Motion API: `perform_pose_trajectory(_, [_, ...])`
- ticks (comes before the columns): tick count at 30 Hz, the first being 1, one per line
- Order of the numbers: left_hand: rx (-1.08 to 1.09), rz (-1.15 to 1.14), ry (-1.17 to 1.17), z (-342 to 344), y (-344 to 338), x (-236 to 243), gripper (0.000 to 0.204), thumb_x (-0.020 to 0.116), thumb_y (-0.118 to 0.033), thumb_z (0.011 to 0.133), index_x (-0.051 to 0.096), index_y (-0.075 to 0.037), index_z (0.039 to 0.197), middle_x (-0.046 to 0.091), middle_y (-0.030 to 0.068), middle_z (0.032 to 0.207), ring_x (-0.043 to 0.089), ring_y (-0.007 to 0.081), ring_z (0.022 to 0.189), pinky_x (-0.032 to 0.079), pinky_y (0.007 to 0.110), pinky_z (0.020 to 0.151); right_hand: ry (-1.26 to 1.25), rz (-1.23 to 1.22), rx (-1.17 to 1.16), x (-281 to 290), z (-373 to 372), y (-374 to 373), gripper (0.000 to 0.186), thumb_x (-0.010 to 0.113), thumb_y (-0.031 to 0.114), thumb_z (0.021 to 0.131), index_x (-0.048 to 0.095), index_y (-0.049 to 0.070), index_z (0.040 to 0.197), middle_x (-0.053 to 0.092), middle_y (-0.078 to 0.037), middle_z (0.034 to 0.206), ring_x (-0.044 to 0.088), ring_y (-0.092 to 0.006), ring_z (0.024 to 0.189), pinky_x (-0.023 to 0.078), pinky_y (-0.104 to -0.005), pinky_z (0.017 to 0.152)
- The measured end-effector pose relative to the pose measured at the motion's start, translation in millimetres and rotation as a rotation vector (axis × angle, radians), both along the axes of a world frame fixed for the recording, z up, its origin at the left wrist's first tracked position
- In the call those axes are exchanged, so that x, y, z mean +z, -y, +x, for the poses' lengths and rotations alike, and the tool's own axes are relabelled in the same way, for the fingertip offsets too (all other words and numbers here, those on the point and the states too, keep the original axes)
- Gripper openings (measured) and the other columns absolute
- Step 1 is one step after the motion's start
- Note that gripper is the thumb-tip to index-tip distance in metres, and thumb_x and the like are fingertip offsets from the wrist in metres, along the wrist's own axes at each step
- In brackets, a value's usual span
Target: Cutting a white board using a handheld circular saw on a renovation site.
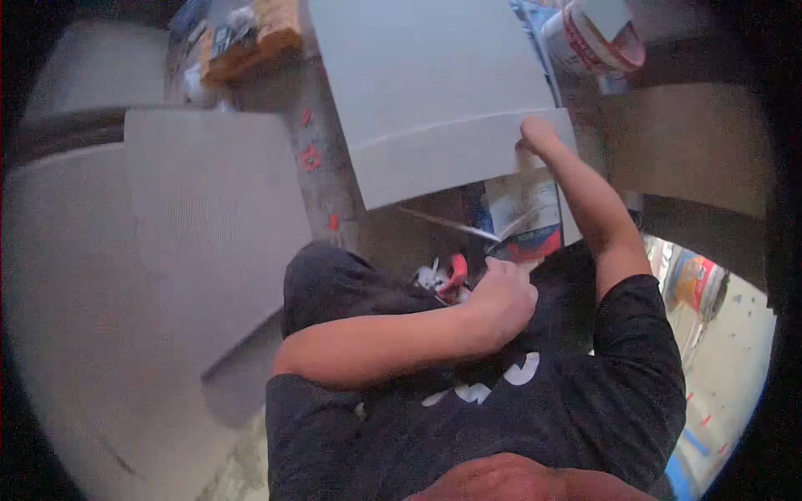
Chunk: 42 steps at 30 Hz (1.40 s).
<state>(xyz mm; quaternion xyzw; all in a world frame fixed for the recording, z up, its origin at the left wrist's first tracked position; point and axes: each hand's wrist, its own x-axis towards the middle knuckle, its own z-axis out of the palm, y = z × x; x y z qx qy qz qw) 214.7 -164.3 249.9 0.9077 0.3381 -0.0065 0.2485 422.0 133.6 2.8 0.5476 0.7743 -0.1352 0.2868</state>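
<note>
A large white panel (434,75) extends away in front of my lap, with a line or crease across its near part. On that near part, close to its right edge, my right hand (539,136) is closed. Its fingertips are blurred, and what they grip is hidden. My left forearm crosses my lap, and my left hand (505,296) is closed by my thigh. What it holds I cannot make out. Beside its fingers is a red curved item (457,274) with white parts. A thin pale strip (451,224) slants below the panel's near edge.
Wide pale boards (209,184) lie at left, and a brown board (685,142) stands at right. A white and red bucket (597,37) is at the far right. Orange packages (259,37) sit at far left. Small red pieces (309,157) dot the floor. Another container (697,284) stands lower right.
</note>
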Motion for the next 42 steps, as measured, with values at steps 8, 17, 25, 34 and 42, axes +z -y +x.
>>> perform_pose_trajectory(8, [0.077, -0.352, -0.073, -41.3, -138.0, -54.8, 0.018, 0.069, -0.017, 0.082, 0.076, -0.008, 0.094, 0.074, 0.0147, 0.098, 0.072, 0.0359, 0.092, 0.059, 0.045, 0.081, -0.209, 0.326, -0.11, 7.0, 16.5, 74.5, 0.028, 0.065, 0.031, 0.09, 0.071, 0.005, 0.098, 0.07, -0.021, 0.097, 0.068, -0.0384, 0.094, 0.053, -0.0512, 0.08])
perform_pose_trajectory(17, [-0.009, 0.059, -0.17, -48.3, -230.5, -213.2, 0.077, 0.08, -0.022, 0.08, 0.044, -0.018, 0.148, 0.025, 0.0144, 0.163, 0.029, 0.0381, 0.148, 0.038, 0.05, 0.113, -0.333, -0.247, -0.757, 20.6, -40.6, 239.6, 0.045, 0.065, 0.045, 0.085, 0.075, 0.002, 0.094, 0.071, -0.024, 0.1, 0.069, -0.0392, 0.092, 0.055, -0.047, 0.081])
perform_pose_trajectory(25, [-0.504, 0.155, -0.581, 51.4, -273.0, -184.4, 0.12, 0.087, -0.017, 0.071, 0.01, -0.032, 0.161, 0.0, 0.0039, 0.169, 0.013, 0.0437, 0.152, 0.031, 0.065, 0.113, -0.39, -0.504, -0.917, -27.1, -57.2, 299.6, 0.055, 0.068, 0.059, 0.078, 0.076, 0.009, 0.099, 0.072, -0.021, 0.105, 0.069, -0.0381, 0.099, 0.055, -0.0451, 0.086])
perform_pose_trajectory(34, [-0.527, 0.11, -0.663, 77.6, -270.4, -208.6, 0.127, 0.09, -0.014, 0.064, 0.01, -0.031, 0.161, 0.002, 0.0046, 0.169, 0.016, 0.0546, 0.147, 0.037, 0.065, 0.11, -0.576, -0.773, -0.828, -82.0, -102.2, 328.8, 0.035, 0.068, 0.028, 0.072, 0.073, -0.004, 0.085, 0.072, -0.023, 0.082, 0.072, -0.0344, 0.078, 0.057, -0.0438, 0.07])
perform_pose_trajectory(42, [-0.566, 0.178, -0.631, 73.5, -274.8, -219.9, 0.12, 0.088, -0.019, 0.067, 0.013, -0.028, 0.161, 0.007, 0.0092, 0.168, 0.022, 0.0574, 0.144, 0.043, 0.065, 0.104, -0.879, -1.295, -1.879, -91.9, -103.9, 348.9, 0.014, 0.064, 0.02, 0.083, 0.059, 0.007, 0.078, 0.054, -0.012, 0.063, 0.054, -0.03, 0.052, 0.048, -0.0509, 0.049])
